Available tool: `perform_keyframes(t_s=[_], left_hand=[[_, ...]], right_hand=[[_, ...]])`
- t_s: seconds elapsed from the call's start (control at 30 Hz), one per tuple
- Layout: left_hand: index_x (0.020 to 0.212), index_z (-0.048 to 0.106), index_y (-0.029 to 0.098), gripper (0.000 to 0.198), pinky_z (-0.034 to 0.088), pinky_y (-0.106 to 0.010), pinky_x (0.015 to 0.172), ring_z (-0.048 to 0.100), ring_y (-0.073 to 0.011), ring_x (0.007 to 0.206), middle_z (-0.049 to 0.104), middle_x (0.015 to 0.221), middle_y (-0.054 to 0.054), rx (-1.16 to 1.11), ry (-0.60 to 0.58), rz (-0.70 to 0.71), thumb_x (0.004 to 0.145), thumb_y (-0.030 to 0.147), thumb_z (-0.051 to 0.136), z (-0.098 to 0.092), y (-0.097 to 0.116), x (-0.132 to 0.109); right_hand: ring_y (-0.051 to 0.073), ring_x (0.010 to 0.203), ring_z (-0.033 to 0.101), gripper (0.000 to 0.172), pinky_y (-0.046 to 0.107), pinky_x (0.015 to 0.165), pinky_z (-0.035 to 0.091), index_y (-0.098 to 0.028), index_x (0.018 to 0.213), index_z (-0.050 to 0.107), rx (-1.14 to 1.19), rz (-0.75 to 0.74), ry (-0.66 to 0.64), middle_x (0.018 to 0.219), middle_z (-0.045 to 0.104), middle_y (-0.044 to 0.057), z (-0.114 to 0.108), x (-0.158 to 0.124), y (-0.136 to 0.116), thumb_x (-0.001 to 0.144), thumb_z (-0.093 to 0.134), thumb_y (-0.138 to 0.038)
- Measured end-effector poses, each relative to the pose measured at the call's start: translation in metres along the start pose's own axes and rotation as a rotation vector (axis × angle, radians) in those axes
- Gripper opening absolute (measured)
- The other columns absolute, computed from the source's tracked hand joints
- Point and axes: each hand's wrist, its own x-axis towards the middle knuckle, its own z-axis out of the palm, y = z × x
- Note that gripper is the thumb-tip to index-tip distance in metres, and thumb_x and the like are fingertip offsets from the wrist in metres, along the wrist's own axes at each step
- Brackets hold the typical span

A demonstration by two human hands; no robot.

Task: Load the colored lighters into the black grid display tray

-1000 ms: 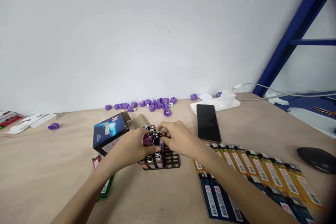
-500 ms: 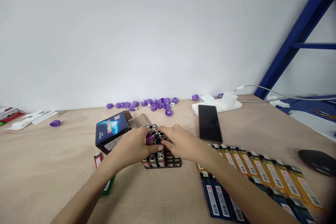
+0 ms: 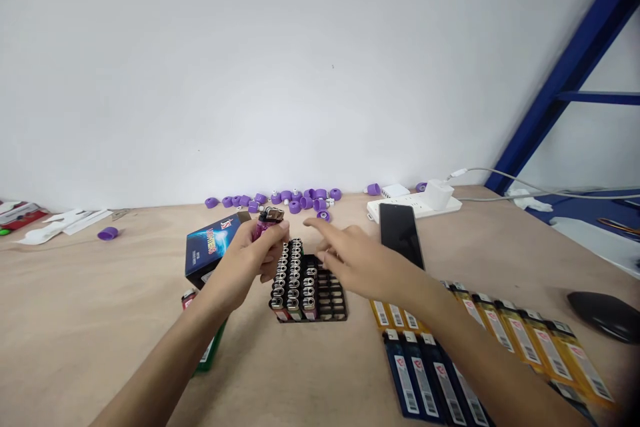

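My left hand [image 3: 253,253] is closed around purple lighters [image 3: 263,228], their metal tops pointing up; how many is hidden by the fingers. It is raised just left of a black lighter tray [image 3: 333,303]. Upright lighters [image 3: 294,280] fill the tray's left columns, and a shorter column [image 3: 309,297] stands beside them, with bare slots at the right. Over the tray's right side hovers my right hand [image 3: 353,257], fingers apart with nothing in them. Behind my left forearm lie a red lighter [image 3: 188,298] and a green lighter [image 3: 207,357], both partly covered.
A blue box [image 3: 213,243] stands left of the tray. Rows of yellow lighters [image 3: 530,330] and blue lighters [image 3: 425,373] lie at the right, near a phone [image 3: 400,233], a power strip [image 3: 413,201] and a black mouse [image 3: 605,313]. Purple caps [image 3: 295,205] are scattered along the wall.
Both hands were together over the tray. My left hand has lifted purple lighters up and left; my right hand has come away to the right and opened. The tray shows more fully.
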Motion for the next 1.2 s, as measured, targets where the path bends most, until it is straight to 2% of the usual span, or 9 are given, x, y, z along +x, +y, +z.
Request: perform_keyframes(t_s=[0.13,0.23,0.4,0.47,0.63,0.77,0.93,1.07,1.2], left_hand=[[0.063,0.037,0.022,0.026,0.017,-0.021,0.039,0.017,-0.0053,0.043,0.024,0.052,0.011,-0.057,-0.091,-0.088,0.08,0.024,0.057,0.006,-0.003,0.0],[0.061,0.036,0.022,0.027,0.015,-0.021,0.039,0.016,-0.0049,0.042,0.024,0.05,0.011,-0.063,-0.187,-0.145,0.076,0.021,0.058,0.013,-0.007,-0.003],[0.064,0.043,0.021,0.013,0.019,-0.021,0.039,0.023,-0.0048,0.04,0.038,0.05,0.009,-0.083,-0.291,-0.227,0.071,0.02,0.054,0.019,-0.012,-0.008],[0.07,0.05,0.02,0.004,0.021,-0.022,0.039,0.022,-0.0045,0.039,0.044,0.05,0.008,-0.108,-0.333,-0.25,0.067,0.022,0.051,0.019,-0.012,-0.008],[0.066,0.058,0.016,0.016,0.027,-0.023,0.039,0.029,-0.0057,0.036,0.048,0.049,0.003,-0.089,-0.386,-0.236,0.062,0.027,0.047,0.02,-0.009,-0.005],[0.065,0.058,0.015,0.021,0.037,-0.026,0.041,0.042,-0.0106,0.038,0.053,0.051,-0.001,0.058,-0.312,-0.185,0.07,0.032,0.046,0.016,-0.007,0.0],[0.087,0.056,0.02,0.018,0.032,-0.026,0.048,0.044,-0.0125,0.049,0.054,0.064,0.002,0.392,-0.016,-0.014,0.084,0.035,0.046,0.005,-0.006,0.005],[0.076,0.054,0.021,0.021,0.027,-0.03,0.056,0.043,-0.016,0.059,0.049,0.063,0.001,0.712,0.091,0.093,0.084,0.04,0.055,0.008,-0.013,0.006],[0.089,0.056,0.021,0.03,0.024,-0.03,0.056,0.045,-0.0197,0.058,0.052,0.061,0.001,0.92,0.065,0.06,0.074,0.045,0.068,0.013,-0.022,0.007]], right_hand=[[0.017,0.08,0.067,0.028,0.028,0.068,0.052,-0.022,0.121,0.059,0.246,0.013,0.259,0.09,0.072,0.003,-0.017,-0.003,-0.01,0.094,0.053,-0.024],[0.014,0.079,0.066,0.016,0.025,0.068,0.051,-0.021,0.104,0.064,0.308,-0.018,0.344,0.086,0.071,0.0,-0.019,-0.004,-0.02,0.09,0.062,-0.029],[0.011,0.071,0.062,0.004,0.024,0.064,0.047,-0.02,0.089,0.068,0.225,-0.054,0.28,0.08,0.07,-0.003,-0.017,-0.002,-0.025,0.085,0.066,-0.019],[0.01,0.067,0.061,0.009,0.024,0.062,0.046,-0.02,0.09,0.069,0.209,-0.067,0.233,0.08,0.071,-0.003,-0.017,-0.001,-0.023,0.085,0.065,-0.014],[0.01,0.067,0.062,0.016,0.023,0.063,0.047,-0.021,0.093,0.073,0.224,-0.084,0.209,0.08,0.073,-0.004,-0.02,-0.001,-0.02,0.085,0.063,-0.011],[0.014,0.075,0.065,0.013,0.026,0.067,0.049,-0.02,0.093,0.073,0.235,-0.018,0.272,0.086,0.074,0.0,-0.023,-0.001,-0.015,0.086,0.062,-0.018],[0.017,0.075,0.066,0.013,0.029,0.067,0.05,-0.018,0.092,0.072,0.181,0.118,0.42,0.086,0.074,0.004,-0.029,0.002,0.0,0.086,0.061,-0.021],[0.017,0.074,0.065,0.011,0.029,0.068,0.05,-0.016,0.091,0.071,0.098,0.167,0.323,0.084,0.073,0.005,-0.018,0.007,0.012,0.083,0.063,-0.015],[0.016,0.068,0.064,0.008,0.027,0.062,0.048,-0.016,0.083,0.07,0.094,0.145,0.209,0.075,0.072,0.004,0.005,0.013,0.018,0.081,0.065,-0.01]])
